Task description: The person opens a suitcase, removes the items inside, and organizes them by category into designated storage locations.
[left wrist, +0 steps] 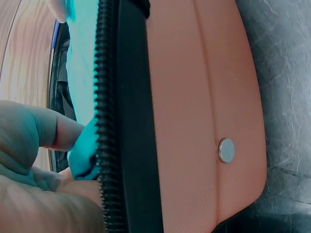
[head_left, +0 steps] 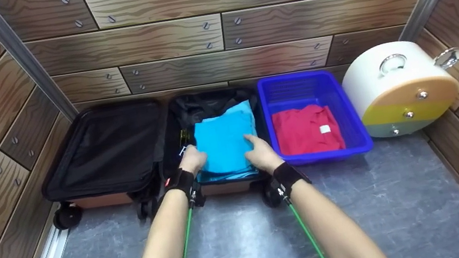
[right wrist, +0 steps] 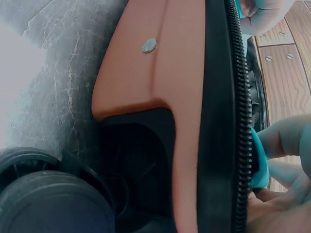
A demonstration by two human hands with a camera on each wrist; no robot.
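Turquoise folded garment sits in the right half of the open suitcase, both hands on it. Left hand is at its near-left corner; left wrist view shows fingers curled round the cloth edge just inside the zipper. Right hand lies on the near-right part, index finger stretched across the top; right wrist view shows fingertips curled on the cloth by the zipper teeth, so a light grip rather than a flat press.

Status, my read: the garment is already inside the case, hands look to be seating or smoothing it. Left half of the case holds only black lining.

Outstanding: red garment lies in the blue basket just right of the case. White round cabinet with drawers stands beyond the basket, on the grey floor.
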